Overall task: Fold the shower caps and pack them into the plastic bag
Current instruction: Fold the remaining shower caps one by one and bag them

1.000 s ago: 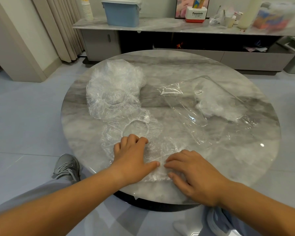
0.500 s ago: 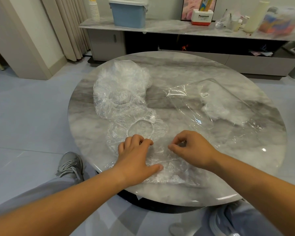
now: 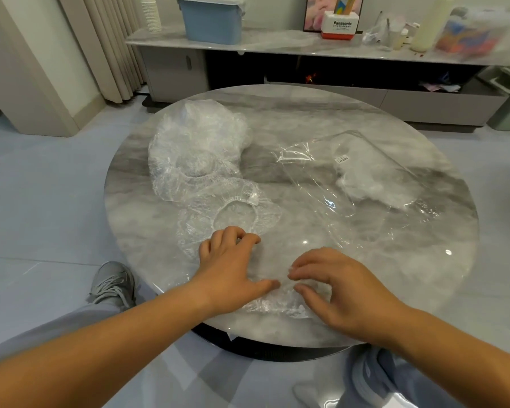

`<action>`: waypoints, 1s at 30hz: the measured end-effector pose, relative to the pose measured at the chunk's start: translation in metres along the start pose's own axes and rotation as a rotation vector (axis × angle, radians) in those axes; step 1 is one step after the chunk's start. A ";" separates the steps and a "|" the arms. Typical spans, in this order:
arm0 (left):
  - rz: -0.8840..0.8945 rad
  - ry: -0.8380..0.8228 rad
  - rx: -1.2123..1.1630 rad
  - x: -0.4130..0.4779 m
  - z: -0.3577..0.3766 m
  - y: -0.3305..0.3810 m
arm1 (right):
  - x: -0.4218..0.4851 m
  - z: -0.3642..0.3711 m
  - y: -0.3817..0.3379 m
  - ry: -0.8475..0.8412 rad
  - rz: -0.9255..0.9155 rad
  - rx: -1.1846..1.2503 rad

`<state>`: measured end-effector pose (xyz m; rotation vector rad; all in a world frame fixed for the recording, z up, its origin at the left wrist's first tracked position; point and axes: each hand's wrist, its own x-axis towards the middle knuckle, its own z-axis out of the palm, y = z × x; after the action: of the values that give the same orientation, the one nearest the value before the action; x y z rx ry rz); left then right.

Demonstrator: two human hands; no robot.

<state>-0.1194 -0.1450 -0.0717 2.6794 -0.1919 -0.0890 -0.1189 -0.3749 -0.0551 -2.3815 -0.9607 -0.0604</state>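
1. At the far left, a pile of shower caps [image 3: 195, 148] is kept on the desk [image 3: 418, 275]. It is likely left there so that the next cap can be reached fast.
2. Just in front of the pile, a loose shower cap [image 3: 248, 213] is laid open with its stretchy ring facing up. It seems to be set out as the next one in line.
3. The left hand [image 3: 230, 269] is laid on the near cap. Its grip is spread, with the thumb stretched out and the fingertips bent down onto the film. No pinch can be seen. The cap is likely pressed this way so that it cannot slide or puff up.
4. The cap being folded [image 3: 277, 304] is found at the near edge of the desk, under and between the two hands. It is kept close, likely so that both hands can work on it.
5. The right hand [image 3: 345, 290] is held over the film with thumb and fingers bent toward each other, a small gap between them. Whether film is pinched there cannot be told.
6. On the right, the plastic bag [image 3: 315, 184] is laid flat with its open end turned toward the caps, likely so caps can be slid in.
7. Folded caps [image 3: 371, 184] are seen inside the bag, toward its far end. Many caps are not yet packed.
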 end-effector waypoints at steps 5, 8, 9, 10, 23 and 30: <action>0.102 -0.163 -0.035 -0.001 -0.014 -0.006 | -0.020 0.017 0.000 0.025 -0.189 -0.140; 0.123 -0.170 -0.029 -0.004 -0.018 -0.007 | -0.030 0.024 0.000 -0.024 -0.238 -0.208; 0.117 -0.162 -0.040 -0.004 -0.019 -0.006 | -0.033 0.025 -0.002 -0.051 -0.232 -0.224; 0.105 -0.153 -0.050 -0.005 -0.019 -0.005 | -0.036 0.025 -0.002 -0.071 -0.221 -0.232; 0.016 -0.361 0.206 -0.009 -0.032 0.006 | -0.048 0.028 -0.009 -0.119 -0.168 -0.203; -0.057 -0.435 -0.044 -0.003 -0.037 0.000 | -0.046 0.026 -0.008 -0.137 -0.136 -0.232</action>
<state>-0.1191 -0.1287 -0.0386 2.5870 -0.2437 -0.6868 -0.1624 -0.3851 -0.0839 -2.5531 -1.2402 -0.0634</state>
